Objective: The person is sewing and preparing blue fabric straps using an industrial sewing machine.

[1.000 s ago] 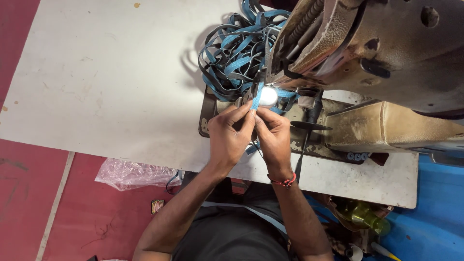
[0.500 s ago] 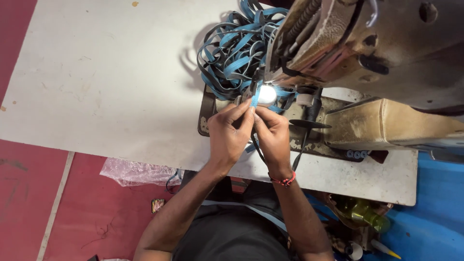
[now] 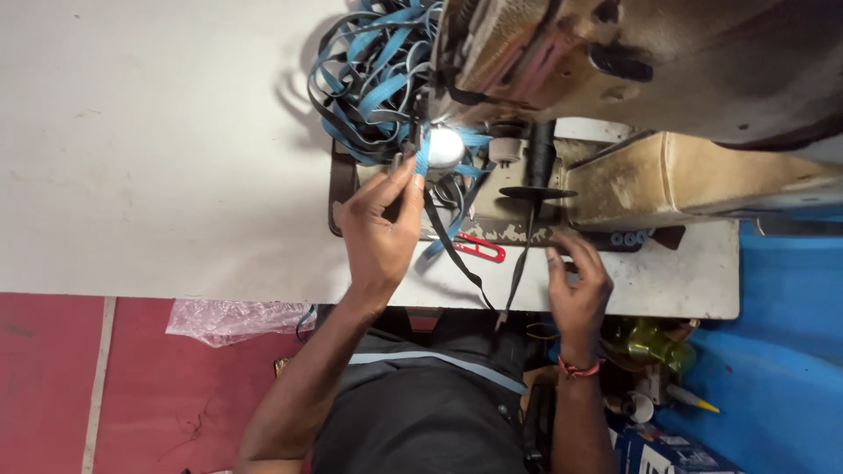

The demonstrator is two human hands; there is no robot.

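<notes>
Fingers of the left hand are pinched shut on a blue strap and a black strap together, just under the small bright lamp of the sewing machine. Beyond those fingertips lies a loose tangle of straps, blue and black, heaped on the white bench. From the pinch the black strap runs down past the palm and drops off the near edge of the bench.

Right hand rests well apart, at the front edge of the machine's base — its fingers are spread and loosely curled, touching the metal but gripping nothing. A red thread band circles that wrist. Between the two hands a pair of red-handled snips lies on the bench, near the left palm.

Below the left forearm a crumpled clear plastic bag sits on the red floor. Below the right wrist stands a yellowish clear bottle, and further down a blue carton with white print — its lettering too small to make out.
</notes>
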